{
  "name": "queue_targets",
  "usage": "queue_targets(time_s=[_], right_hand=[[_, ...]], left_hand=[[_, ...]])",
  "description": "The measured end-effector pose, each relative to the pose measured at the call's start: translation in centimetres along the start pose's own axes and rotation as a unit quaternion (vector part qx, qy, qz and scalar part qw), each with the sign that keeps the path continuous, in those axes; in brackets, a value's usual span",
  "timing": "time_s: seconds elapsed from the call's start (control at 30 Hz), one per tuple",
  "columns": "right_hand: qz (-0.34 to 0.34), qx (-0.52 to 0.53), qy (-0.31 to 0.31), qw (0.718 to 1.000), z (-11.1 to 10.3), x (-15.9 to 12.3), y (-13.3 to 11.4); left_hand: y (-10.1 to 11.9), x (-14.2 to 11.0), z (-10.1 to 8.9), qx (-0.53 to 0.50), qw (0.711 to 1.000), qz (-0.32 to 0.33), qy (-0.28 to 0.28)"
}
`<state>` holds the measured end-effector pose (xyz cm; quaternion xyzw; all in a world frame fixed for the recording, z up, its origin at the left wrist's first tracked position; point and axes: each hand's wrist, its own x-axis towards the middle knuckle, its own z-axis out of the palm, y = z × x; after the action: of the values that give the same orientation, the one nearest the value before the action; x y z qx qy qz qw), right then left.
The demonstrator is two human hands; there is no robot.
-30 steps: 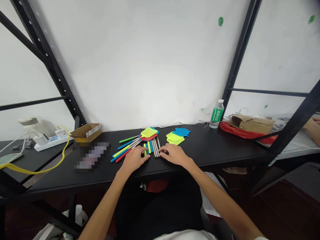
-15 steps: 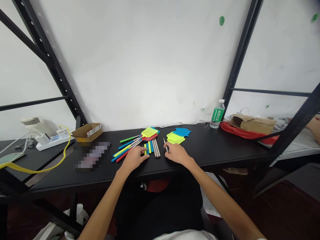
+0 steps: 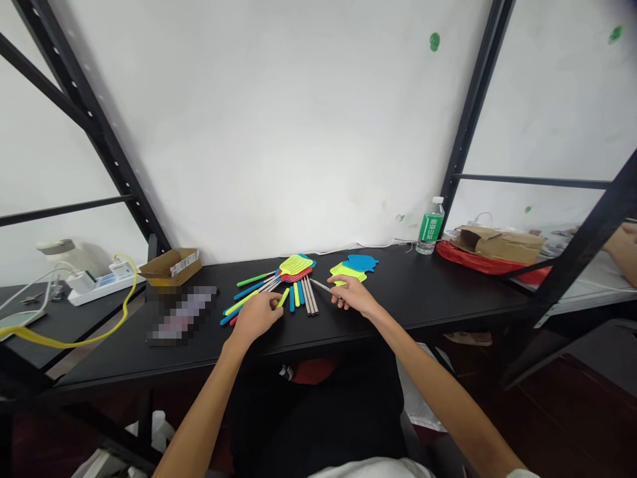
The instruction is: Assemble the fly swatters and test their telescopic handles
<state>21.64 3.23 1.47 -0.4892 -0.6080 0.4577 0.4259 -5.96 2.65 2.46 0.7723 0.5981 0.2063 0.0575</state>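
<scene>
My left hand (image 3: 257,315) pinches a yellow handle grip (image 3: 283,298) that tilts up to the right. In my right hand (image 3: 352,294) is a thin metal rod (image 3: 321,285), its free end pointing left. Between the hands lie blue and yellow handle grips (image 3: 292,299) beside several metal rods (image 3: 309,299) in a row. Left of them, assembled fly swatters (image 3: 296,265) with coloured handles are piled, partly behind my left hand. Loose yellow swatter heads (image 3: 341,271) and blue swatter heads (image 3: 362,262) lie just beyond my right hand.
A cardboard box (image 3: 172,267) and a blurred-out flat item (image 3: 183,315) are at the left, near a power strip (image 3: 102,285) and yellow cable (image 3: 130,299). A water bottle (image 3: 430,227) stands back right, before a red bag (image 3: 455,255) and torn cardboard (image 3: 502,244). Another person's arm (image 3: 623,247) shows far right.
My right hand drew one metal rod away from the row and turned it to point left. My left hand took a yellow grip off the row and tilted it.
</scene>
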Motion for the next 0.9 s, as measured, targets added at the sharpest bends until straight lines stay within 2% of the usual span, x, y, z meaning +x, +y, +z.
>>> queue_targets(time_s=[0.2,0.27,0.33,0.43,0.57,0.7,0.9], right_hand=[[0.037,0.187,0.014,0.982,-0.5,0.1,-0.3],[0.040,0.247,0.009,0.968,-0.6,0.0,-0.5],[0.042,0.291,0.000,0.956,-0.7,-0.2,-0.7],[0.040,0.324,-0.019,0.945,-0.7,-0.4,-1.2],[0.024,0.336,-0.018,0.941,-0.7,-0.7,-1.5],[0.008,0.321,-0.010,0.947,-0.7,-0.6,-1.3],[-0.008,0.294,-0.021,0.955,-0.3,-0.7,-1.4]], left_hand=[[0.5,-0.4,-1.1,0.047,0.991,-0.092,0.081],[0.7,-0.4,-1.4,0.035,0.990,-0.088,0.109],[0.7,-0.3,-1.4,-0.020,0.990,-0.072,0.116],[0.7,0.2,-0.9,-0.176,0.979,-0.047,0.094],[0.8,0.4,0.0,-0.347,0.936,0.004,0.060],[1.6,0.1,0.1,-0.407,0.913,0.030,0.014],[2.7,-0.2,0.3,-0.450,0.892,0.030,0.005]])
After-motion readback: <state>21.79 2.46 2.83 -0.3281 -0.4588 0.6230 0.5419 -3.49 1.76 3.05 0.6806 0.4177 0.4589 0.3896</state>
